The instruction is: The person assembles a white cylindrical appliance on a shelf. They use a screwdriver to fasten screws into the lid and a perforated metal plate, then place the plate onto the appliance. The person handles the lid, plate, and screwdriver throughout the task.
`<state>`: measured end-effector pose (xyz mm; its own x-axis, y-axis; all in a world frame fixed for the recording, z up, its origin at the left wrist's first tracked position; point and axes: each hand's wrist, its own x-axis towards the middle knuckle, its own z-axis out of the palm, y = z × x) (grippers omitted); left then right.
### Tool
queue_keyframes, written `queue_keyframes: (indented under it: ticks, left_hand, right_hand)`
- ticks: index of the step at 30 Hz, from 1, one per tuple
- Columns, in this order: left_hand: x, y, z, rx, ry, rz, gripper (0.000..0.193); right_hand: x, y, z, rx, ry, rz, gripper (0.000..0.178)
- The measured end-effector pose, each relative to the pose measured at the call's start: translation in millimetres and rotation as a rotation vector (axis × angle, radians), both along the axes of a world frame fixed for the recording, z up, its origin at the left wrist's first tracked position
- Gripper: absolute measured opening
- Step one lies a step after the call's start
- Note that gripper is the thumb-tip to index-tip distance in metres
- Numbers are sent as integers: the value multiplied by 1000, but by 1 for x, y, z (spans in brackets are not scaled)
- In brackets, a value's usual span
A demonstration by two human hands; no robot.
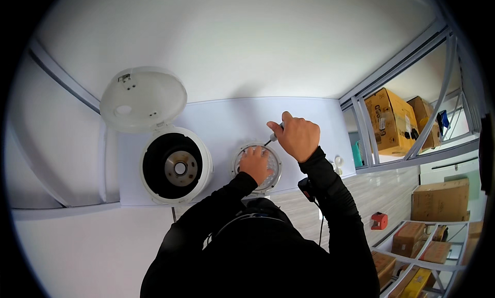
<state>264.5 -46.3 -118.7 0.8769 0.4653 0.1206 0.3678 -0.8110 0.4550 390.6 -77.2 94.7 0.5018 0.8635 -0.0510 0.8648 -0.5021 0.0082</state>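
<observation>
A round metal-rimmed disc lies flat on the white table in front of me. My left hand presses down on the disc with its fingers spread over it. My right hand grips a screwdriver by its handle, the tip pointing down at the disc's upper right rim. To the left stands a white rice cooker with its inner pot out, showing the dark cavity and the round heating plate. Its white lid is swung open behind it.
A metal shelf rack stands at the right, carrying cardboard boxes. More boxes sit lower on the right. A small red object lies on the wooden floor. A small white part rests at the table's right edge.
</observation>
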Motion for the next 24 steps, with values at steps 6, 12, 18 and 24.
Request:
queue_keyframes:
  ticks: [6, 12, 18, 24]
  left_hand:
    - [-3, -7, 26, -49, 11, 46, 62]
    - [-1, 2, 10, -60, 88, 2, 70]
    - [0, 2, 32, -44, 168, -6, 68]
    - [-1, 4, 31, -57, 197, 5, 69]
  right_hand:
    - [20, -14, -30, 638, -60, 488, 31]
    - [7, -11, -10, 193, -136, 179, 31]
    - [25, -18, -26, 631, -100, 466, 34]
    - [16, -17, -2, -16, -51, 171, 26]
